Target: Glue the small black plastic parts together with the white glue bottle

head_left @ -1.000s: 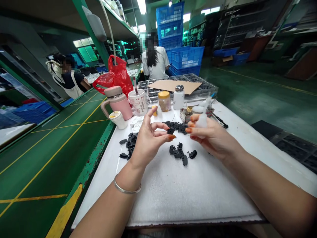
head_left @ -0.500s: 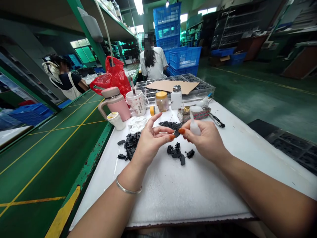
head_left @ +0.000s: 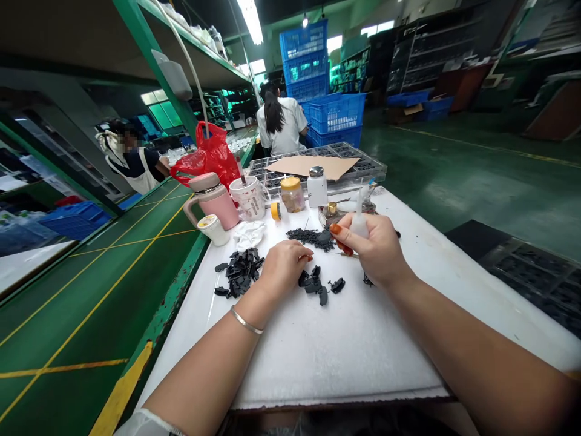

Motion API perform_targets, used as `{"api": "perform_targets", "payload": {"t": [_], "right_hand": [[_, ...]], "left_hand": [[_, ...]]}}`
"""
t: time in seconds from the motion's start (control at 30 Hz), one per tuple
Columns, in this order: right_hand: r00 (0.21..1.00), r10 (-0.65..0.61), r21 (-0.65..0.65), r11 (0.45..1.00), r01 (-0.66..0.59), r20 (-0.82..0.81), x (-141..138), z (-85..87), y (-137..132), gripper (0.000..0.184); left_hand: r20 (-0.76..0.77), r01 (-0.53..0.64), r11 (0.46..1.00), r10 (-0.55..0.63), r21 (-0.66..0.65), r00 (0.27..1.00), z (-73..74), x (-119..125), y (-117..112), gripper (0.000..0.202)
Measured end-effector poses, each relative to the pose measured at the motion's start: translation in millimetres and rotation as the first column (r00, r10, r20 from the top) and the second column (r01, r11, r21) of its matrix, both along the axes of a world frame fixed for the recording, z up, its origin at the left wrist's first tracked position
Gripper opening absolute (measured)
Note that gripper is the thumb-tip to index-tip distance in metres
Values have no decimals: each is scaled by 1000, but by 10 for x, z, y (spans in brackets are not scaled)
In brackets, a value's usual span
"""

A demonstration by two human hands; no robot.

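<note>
My left hand rests low on the white foam mat, its fingertips curled down at a small cluster of black plastic parts. Whether it grips one of them is hidden by the fingers. My right hand holds a small white squeeze bottle upright, nozzle up, and pinches a small black part between thumb and forefinger. A larger pile of black parts lies left of my left hand. A heap of tiny black pieces lies just beyond both hands.
At the mat's far edge stand a pink mug, a white cup, a small white jar, a yellow-lidded jar, a white dispenser bottle and a tape roll. A green conveyor runs along the left. Two people work further back.
My left hand dropped from chest height down onto the mat at the small cluster of parts. My right hand took over the small black part and now holds the bottle upright.
</note>
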State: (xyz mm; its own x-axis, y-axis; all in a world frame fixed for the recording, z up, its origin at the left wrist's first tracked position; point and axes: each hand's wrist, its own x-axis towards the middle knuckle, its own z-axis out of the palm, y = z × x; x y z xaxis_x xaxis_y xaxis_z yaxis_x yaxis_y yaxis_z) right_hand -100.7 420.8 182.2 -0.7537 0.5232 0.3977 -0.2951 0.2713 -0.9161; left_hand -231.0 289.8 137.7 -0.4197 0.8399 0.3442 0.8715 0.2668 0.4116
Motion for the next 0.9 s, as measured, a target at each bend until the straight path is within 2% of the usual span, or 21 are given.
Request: {"api": "perform_targets", "payload": {"t": [0.1,0.2,0.23,0.3,0.33,0.4,0.47,0.53,0.63,0.7,0.8,0.9], "right_hand": [[1000,-5,43,999,5,-2,-1,2,-13,36],[1000,-19,92,996,18,5,-3,5,-18,36],[1000,-25,101,995,24,11,-5,2,-18,35],[999,-28,113,993,24,35,-12,-7,-16,35],[998,-21,118,993,15,52,-15,-14,-16,35],[996,11,130,991,-22,88,-17,-26,-21,36],[990,56,144,987,-74,128,-12,-33,-36,36],[982,99,161,979,-125,158,-1,-32,-64,36],[972,144,182,967,-178,184,18,-26,-114,35],[969,161,197,960,-198,189,30,-26,-142,35],[969,164,214,956,-202,184,43,-35,-171,35],[968,174,204,956,-210,179,53,-44,-188,34]], "left_hand": [[-76,-21,996,14,-92,997,-25,10,48,23],[-37,-62,996,60,-69,998,-4,-10,53,21],[36,-78,996,79,-32,996,13,-18,46,18],[317,-112,991,85,70,945,59,-31,18,11],[495,-133,983,55,123,867,87,-34,-6,9],[785,-176,960,-65,218,617,150,-31,-69,14],[909,-229,932,-183,282,374,213,-22,-144,18],[942,-286,907,-254,311,219,267,-7,-210,17],[943,-319,888,-326,330,70,314,24,-265,18],[936,-311,890,-352,335,0,322,49,-274,21],[924,-283,895,-377,345,-64,316,81,-273,20],[909,-247,893,-407,375,-92,310,101,-279,16]]}}
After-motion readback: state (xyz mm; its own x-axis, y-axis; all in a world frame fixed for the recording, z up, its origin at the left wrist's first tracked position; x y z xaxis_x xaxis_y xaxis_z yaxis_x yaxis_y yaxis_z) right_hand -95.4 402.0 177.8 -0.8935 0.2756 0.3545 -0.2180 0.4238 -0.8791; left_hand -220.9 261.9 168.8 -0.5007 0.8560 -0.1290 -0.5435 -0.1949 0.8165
